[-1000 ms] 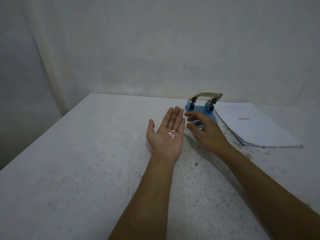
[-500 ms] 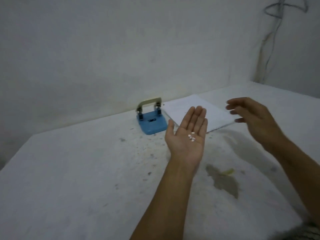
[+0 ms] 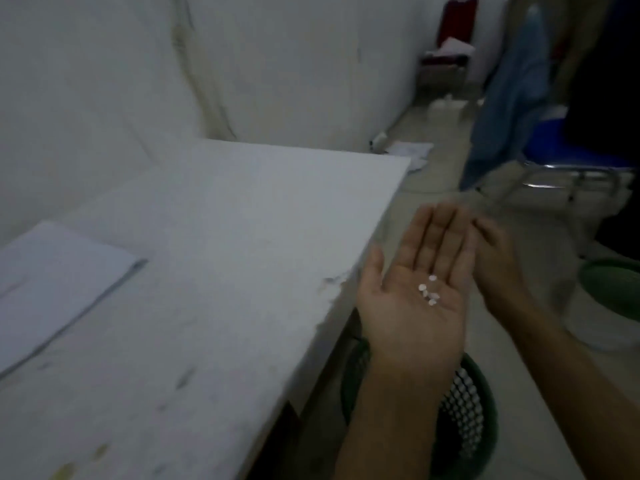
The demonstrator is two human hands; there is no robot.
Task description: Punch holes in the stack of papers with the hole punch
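Note:
My left hand [image 3: 415,292] is held flat, palm up, beyond the right edge of the table, with several small white paper dots [image 3: 429,292] resting in the palm. My right hand [image 3: 498,268] hovers just behind and to the right of it, fingers loosely apart and empty, blurred by motion. The stack of white papers [image 3: 52,289] lies on the table at the far left, partly cut off by the frame. The hole punch is out of view.
The white table [image 3: 225,271] has a chipped right edge. Below my hands stands a green mesh waste basket [image 3: 464,424]. A white bucket with a green rim [image 3: 613,299] sits on the floor at right, with a blue chair [image 3: 568,150] behind.
My view has swung far to the right: the hole punch left the frame and the papers slid to the left edge. Both hands moved off the table, over the floor and basket.

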